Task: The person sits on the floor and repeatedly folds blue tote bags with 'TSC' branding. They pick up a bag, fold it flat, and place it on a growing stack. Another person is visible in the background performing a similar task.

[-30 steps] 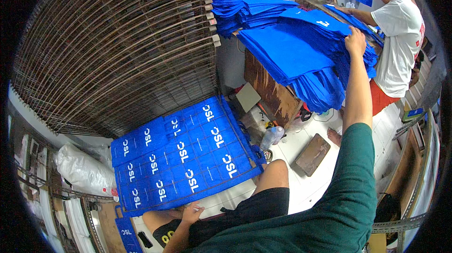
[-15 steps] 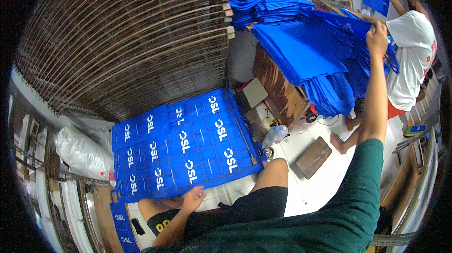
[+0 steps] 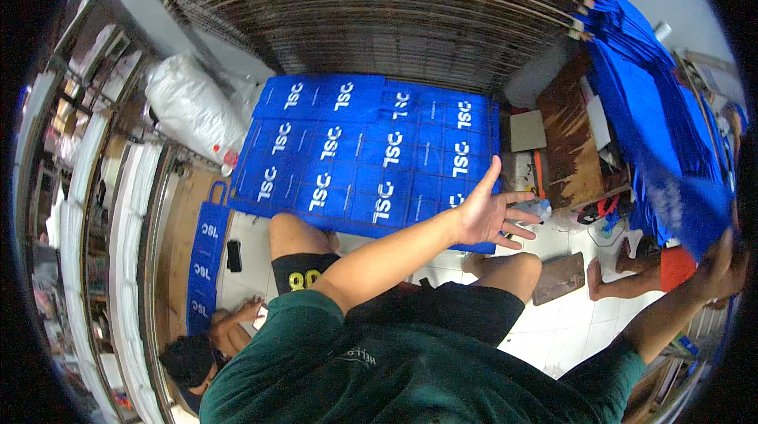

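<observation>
Gripping a blue sheet, right hand; left hand spread, empty, well apart.

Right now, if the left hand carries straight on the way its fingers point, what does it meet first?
The left hand, open with fingers spread, points up and right over the printed blue bags on the tray. Probably the brown wooden bench beyond comes first, though depth is unclear; it may pass above it.
</observation>
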{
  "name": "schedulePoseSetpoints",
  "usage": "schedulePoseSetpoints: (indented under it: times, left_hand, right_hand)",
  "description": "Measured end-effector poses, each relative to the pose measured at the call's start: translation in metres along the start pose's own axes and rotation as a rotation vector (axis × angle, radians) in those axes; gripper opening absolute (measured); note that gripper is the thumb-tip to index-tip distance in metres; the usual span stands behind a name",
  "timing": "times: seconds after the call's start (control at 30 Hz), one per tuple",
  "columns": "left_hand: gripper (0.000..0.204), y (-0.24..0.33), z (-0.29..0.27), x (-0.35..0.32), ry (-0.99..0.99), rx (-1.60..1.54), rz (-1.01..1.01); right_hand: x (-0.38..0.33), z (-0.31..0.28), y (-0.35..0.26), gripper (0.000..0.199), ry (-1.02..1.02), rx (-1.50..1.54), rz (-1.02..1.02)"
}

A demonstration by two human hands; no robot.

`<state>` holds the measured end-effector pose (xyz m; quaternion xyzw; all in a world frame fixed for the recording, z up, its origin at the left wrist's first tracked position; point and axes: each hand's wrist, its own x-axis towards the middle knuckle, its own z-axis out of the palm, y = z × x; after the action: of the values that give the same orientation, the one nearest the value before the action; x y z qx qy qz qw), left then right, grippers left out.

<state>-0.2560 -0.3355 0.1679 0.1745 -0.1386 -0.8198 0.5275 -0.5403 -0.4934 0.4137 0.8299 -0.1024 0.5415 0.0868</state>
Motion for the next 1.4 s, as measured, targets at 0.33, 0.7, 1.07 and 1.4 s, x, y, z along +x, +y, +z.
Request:
schedulePoseSetpoints:
  times: [0.33, 0.7, 1.07, 1.4]
  left_hand:
    - [0.067, -0.002, -0.090, -0.108, 0.323, -0.291, 0.265]
    - [0.041, 0.002, -0.140, -0.173, 0.873, 0.438, 0.581]
    - [0.043, 0.017, -0.181, -0.195, 0.903, 0.414, 0.305]
    - [0.054, 0.144, -0.262, -0.195, 0.979, 0.689, 0.411]
  right_hand:
    - [-0.039, 0.132, -0.115, 0.016, -0.393, 0.597, 0.598]
    - [-0.261, 0.183, -0.071, 0.014, -0.395, 0.501, 1.115]
    - [-0.323, 0.228, -0.130, 0.021, -0.415, 0.797, 2.178]
    - [-0.246, 0.427, -0.078, 0.059, -1.018, 0.894, 1.398]
